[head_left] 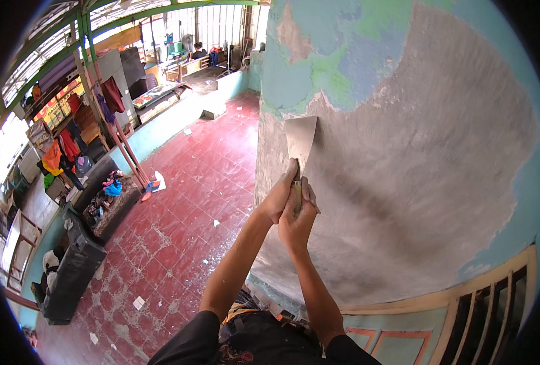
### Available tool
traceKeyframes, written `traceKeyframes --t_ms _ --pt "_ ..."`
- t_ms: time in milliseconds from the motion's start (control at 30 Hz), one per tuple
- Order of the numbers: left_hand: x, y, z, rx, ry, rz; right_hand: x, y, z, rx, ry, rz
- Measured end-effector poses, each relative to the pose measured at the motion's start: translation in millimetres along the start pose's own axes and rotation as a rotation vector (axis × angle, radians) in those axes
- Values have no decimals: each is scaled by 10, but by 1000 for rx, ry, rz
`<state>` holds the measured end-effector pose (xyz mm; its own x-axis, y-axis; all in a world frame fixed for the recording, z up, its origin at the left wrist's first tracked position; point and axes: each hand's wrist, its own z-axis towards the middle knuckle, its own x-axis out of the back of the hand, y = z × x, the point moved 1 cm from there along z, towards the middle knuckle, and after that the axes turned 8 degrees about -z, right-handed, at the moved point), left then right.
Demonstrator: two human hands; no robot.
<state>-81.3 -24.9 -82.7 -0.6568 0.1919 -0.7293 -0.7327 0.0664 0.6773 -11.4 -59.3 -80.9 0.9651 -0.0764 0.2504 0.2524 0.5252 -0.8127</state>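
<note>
Both my hands are closed around one putty knife, a wide flared metal scraper, held out in front of me with its blade pointing up. My left hand wraps the handle close to the blade, its thumb along the neck. My right hand grips the handle just beside and below it. The broad blade edge lies at the wall, where bare grey plaster meets flaking blue and green paint. Whether the edge presses on the surface I cannot tell. Most of the handle is hidden by my fingers.
Red floor tiles with scattered paint chips stretch to the left. A black sofa and hanging clothes line the left side. At lower right is a slatted wooden frame. A person is far back.
</note>
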Motion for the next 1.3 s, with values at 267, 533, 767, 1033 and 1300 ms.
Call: traceKeyframes --t_ms 267,533,767,1033,1300 --pt "-5 480 33 -39 29 23 -250 -162 291 33 -56 11" --pt "148 330 194 -71 63 -51 -167 -157 213 173 103 -88" --pt "90 607 78 -94 28 -80 -345 -264 376 107 -47 -49" --pt "38 527 168 -88 -34 -39 -280 -244 400 81 -24 -81" --pt "-54 403 -2 -60 -28 -27 -133 -259 191 63 -24 -67"
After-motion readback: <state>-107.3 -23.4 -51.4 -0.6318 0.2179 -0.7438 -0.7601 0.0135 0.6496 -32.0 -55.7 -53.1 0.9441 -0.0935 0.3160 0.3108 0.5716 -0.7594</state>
